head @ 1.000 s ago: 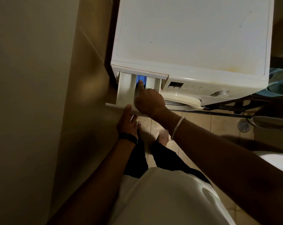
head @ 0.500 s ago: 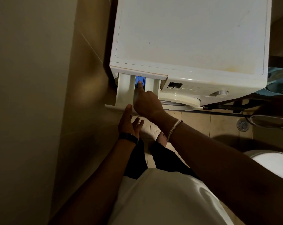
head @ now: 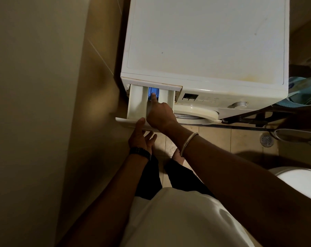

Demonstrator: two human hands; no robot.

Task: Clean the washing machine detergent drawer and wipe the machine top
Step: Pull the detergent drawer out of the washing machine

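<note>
The detergent drawer [head: 138, 102] stands pulled out from the upper left corner of the washing machine [head: 204, 50], in the middle of the frame. Compared with a second ago, little has changed: the drawer is out by about the same amount, and the right hand [head: 161, 115] keeps its index finger on the blue release tab [head: 153, 91] at the back of the middle compartment. The left hand [head: 140, 135] has opened a little under the drawer front. I judge that the person is pressing the catch to free the drawer, so the removal is not yet done and no cleaning has started.

The right hand is mostly folded, with only the index finger stretched out; it presses the tab and grips nothing. The left hand is open, its fingers [head: 150, 137] spread loosely below the front panel, and its thumb touches the lower edge of the panel. It supports the drawer more than it holds it.

The machine top [head: 213, 32] is bare and shows some faint yellow stains near its front right edge. No cloth is visible in the frame.
</note>
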